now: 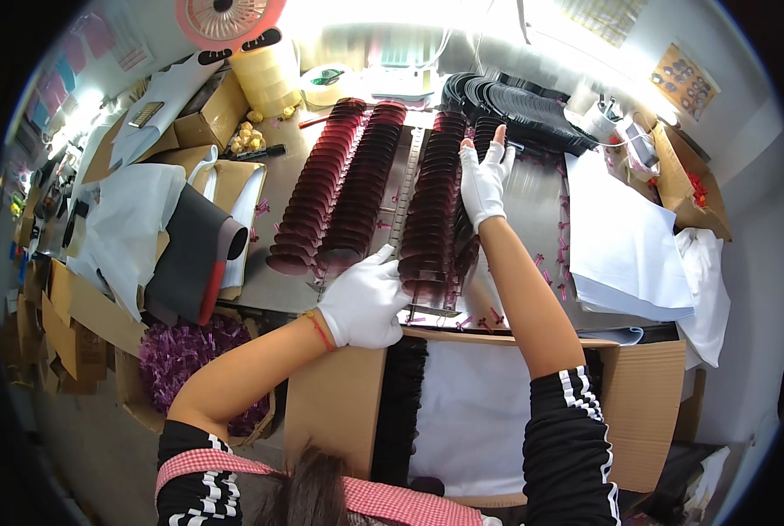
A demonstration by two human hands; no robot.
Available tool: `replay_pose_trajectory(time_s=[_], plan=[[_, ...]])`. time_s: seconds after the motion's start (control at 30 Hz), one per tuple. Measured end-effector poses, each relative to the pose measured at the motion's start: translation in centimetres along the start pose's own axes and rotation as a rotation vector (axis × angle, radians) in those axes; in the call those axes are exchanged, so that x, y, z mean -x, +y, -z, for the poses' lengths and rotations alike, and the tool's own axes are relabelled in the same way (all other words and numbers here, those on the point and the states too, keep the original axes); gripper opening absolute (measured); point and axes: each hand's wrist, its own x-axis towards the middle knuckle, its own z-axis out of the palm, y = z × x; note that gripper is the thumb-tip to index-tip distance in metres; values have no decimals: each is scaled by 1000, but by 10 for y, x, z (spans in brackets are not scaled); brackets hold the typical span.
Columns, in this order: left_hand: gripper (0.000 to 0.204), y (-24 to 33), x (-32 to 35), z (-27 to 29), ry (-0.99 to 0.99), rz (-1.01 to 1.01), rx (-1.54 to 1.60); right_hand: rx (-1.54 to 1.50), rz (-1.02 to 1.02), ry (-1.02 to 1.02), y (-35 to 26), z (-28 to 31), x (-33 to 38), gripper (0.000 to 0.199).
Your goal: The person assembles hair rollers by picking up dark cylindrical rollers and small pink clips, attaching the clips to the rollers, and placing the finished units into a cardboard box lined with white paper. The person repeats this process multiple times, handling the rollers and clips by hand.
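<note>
Rows of dark red tinted lenses stand on edge in two long racks, a left lens rack [339,188] and a right lens rack [431,206], on the metal table. Both my hands wear white gloves with some bare fingertips. My left hand [361,298] is at the near left corner of the right rack, fingers bent against its end; the exact grip is partly hidden. Toward the far end, my right hand [484,184] lies along that rack's right side, its fingers spread and pointing away from me. A metal strip [407,188] runs between the racks.
Black curved pieces [515,105] are stacked at the back right. White paper sheets [624,232] lie at the right. A cardboard box [335,394] with white sheeting stands before me. Purple clips [545,272] are scattered on the table. A pink fan [225,17] stands behind.
</note>
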Motion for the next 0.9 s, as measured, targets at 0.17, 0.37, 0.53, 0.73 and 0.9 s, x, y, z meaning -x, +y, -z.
replay_pose_trajectory(time_s=[0.17, 0.37, 0.53, 0.73, 0.9], plan=[[21, 4, -10, 10, -258, 67, -23, -329, 185, -9, 37, 11, -19, 79], [41, 3, -17, 15, -404, -45, -107, -471, 106, -85, 23, 12, -24, 77], [61, 3, -41, 11, -258, -347, -911, -367, 164, -22, 17, 8, -43, 77], [58, 2, -48, 2, -177, -883, -2808, -395, 118, -27, 6, 0, -65, 80], [63, 1, -49, 4, -180, -965, -2983, -221, 192, 67, 11, -22, -83, 78]])
